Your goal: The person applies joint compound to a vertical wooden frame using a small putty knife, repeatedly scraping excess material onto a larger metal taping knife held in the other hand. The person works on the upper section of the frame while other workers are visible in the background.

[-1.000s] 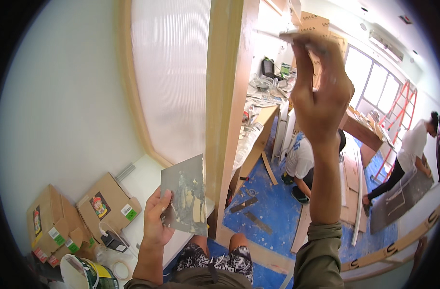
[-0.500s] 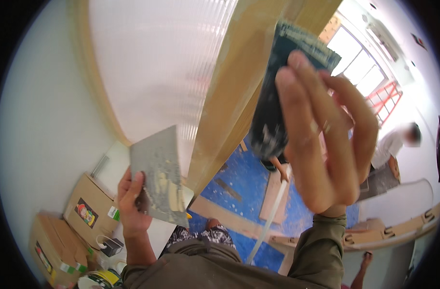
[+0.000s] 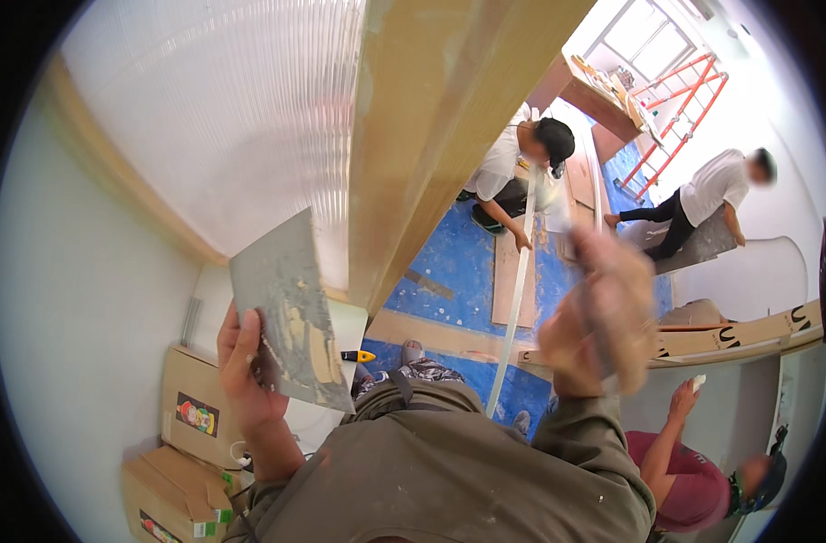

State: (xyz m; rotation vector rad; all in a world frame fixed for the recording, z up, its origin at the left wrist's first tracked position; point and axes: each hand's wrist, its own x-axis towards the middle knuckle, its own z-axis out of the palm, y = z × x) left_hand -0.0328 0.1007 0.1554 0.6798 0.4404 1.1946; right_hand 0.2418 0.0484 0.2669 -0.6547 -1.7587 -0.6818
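Hovering apart — both hands (image 3: 250, 373) (image 3: 601, 312), left gripping plate (image 3: 288, 317)

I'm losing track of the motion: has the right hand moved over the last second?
Yes, downward in view: a second ago the right hand was about level with the red ladder's top; now it's below the ladder's foot.

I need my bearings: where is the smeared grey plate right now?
In the head view, the grey plate is left of centre, held in the left hand, just left of the wooden post and overlapping the ribbed panel behind it.
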